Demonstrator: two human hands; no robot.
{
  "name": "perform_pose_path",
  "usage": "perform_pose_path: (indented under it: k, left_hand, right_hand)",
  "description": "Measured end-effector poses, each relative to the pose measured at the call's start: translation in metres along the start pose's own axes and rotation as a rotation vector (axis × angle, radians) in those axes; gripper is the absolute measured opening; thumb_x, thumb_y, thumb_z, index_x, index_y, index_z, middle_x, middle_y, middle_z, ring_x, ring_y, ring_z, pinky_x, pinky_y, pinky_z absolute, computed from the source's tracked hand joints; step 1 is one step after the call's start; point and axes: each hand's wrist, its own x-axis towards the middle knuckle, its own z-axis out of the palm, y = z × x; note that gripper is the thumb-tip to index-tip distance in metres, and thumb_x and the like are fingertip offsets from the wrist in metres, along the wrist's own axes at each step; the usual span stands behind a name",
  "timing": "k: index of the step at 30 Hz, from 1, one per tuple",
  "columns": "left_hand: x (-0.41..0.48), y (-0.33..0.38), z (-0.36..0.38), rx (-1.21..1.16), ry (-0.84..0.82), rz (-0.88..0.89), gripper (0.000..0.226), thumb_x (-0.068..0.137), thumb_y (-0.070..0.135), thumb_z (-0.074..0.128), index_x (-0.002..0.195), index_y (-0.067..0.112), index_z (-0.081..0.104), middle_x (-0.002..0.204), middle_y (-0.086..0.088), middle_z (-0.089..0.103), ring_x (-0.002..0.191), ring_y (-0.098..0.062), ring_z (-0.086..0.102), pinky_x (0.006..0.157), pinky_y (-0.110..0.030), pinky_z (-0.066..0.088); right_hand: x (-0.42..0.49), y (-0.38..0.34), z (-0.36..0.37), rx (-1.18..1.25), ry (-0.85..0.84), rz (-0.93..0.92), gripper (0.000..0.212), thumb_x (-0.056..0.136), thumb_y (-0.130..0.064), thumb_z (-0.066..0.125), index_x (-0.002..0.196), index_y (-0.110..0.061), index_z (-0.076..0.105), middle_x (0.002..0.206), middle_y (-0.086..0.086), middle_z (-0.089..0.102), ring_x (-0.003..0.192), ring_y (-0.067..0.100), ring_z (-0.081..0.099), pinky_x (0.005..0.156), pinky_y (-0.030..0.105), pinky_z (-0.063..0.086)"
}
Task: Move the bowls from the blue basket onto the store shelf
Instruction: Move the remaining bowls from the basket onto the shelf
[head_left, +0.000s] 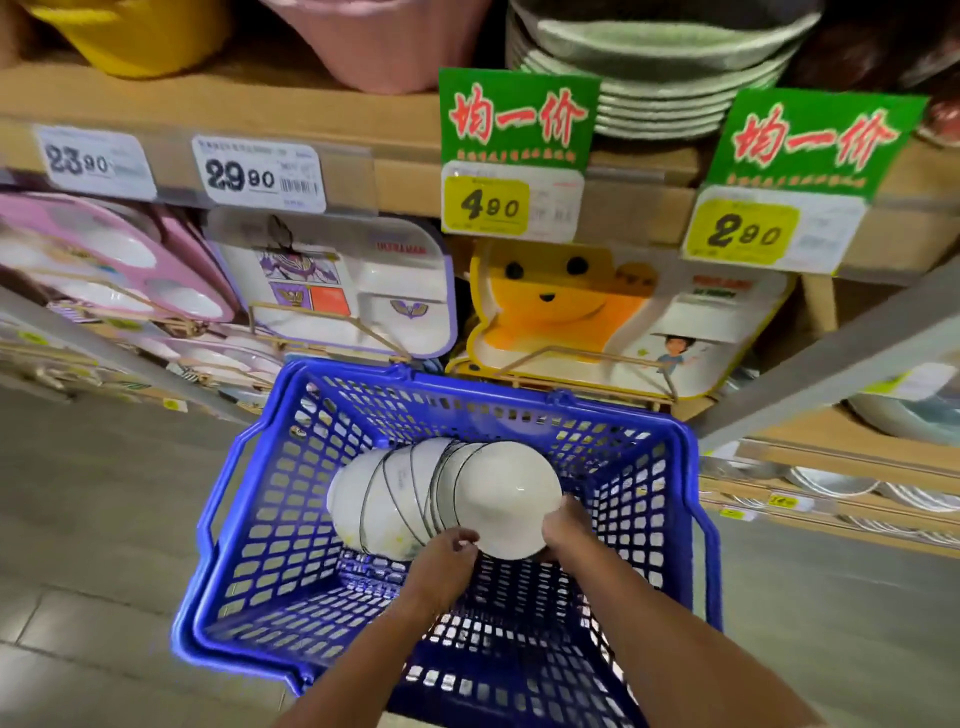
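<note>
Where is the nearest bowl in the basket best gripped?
At its rim, left hand and right hand on opposite sides, from the near end: the stack lies sideways, and this bowl shows only its smooth rounded back.

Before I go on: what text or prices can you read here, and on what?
"23 90": left white tag.
"29 90": second white tag.
"均一价": left green sign and right green sign.
"4 90": left yellow tag.
"2 90": right yellow tag.
"ULTRAMAN": purple-edged tray.
Fine print, barcodes and lower-shelf labels: too blurred to read.
</note>
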Motion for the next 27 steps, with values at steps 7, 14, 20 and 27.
perform_pose_path:
  k: [7, 14, 20, 27]
  left_hand:
    - [-0.03, 0.034, -0.034, -0.06, -0.044, 0.185, 0.054, 0.096, 0.012, 0.046, 0.147, 0.026, 0.036, 0.126, 0.002, 0.059, 0.102, -0.01, 0.059, 0.094, -0.025, 0.042]
    - [-0.048, 0.075, -0.081, -0.335, -0.068, 0.288, 0.057, 0.096, 0.009, 0.053, 0.145, 0.032, 0.036, 0.136, -0.007, 0.054, 0.114, -0.021, 0.057, 0.093, -0.032, 0.046]
    - [-0.095, 0.124, -0.115, -0.674, -0.235, 0.37, 0.05, 0.061, 0.015, 0.06, 0.108, 0.025, 0.07, 0.092, -0.003, 0.076, 0.081, -0.021, 0.072, 0.065, -0.03, 0.054]
    - [-0.172, 0.188, -0.147, -0.894, -0.255, 0.513, 0.044, 0.065, 0.016, 0.041, 0.101, 0.009, 0.065, 0.089, -0.013, 0.072, 0.079, -0.031, 0.067, 0.062, -0.03, 0.052]
  right_hand:
    - [-0.043, -0.028, -0.052, 0.089, -0.132, 0.02, 0.029, 0.098, -0.001, 0.042, 0.127, -0.001, 0.049, 0.127, 0.022, 0.055, 0.101, 0.042, 0.064, 0.074, 0.053, 0.059]
    - [-0.102, -0.06, -0.123, -0.025, -0.341, -0.177, 0.036, 0.092, -0.002, 0.052, 0.128, 0.001, 0.051, 0.124, 0.019, 0.06, 0.088, 0.029, 0.071, 0.062, 0.038, 0.062]
    - [-0.18, -0.11, -0.193, -0.051, -0.448, -0.327, 0.031, 0.094, -0.001, 0.051, 0.124, 0.003, 0.054, 0.107, 0.024, 0.067, 0.081, 0.026, 0.072, 0.06, 0.032, 0.061]
    - [-0.289, -0.14, -0.256, 0.017, -0.195, -0.543, 0.03, 0.096, -0.013, 0.048, 0.117, 0.008, 0.054, 0.077, 0.026, 0.068, 0.065, 0.034, 0.066, 0.056, 0.039, 0.052]
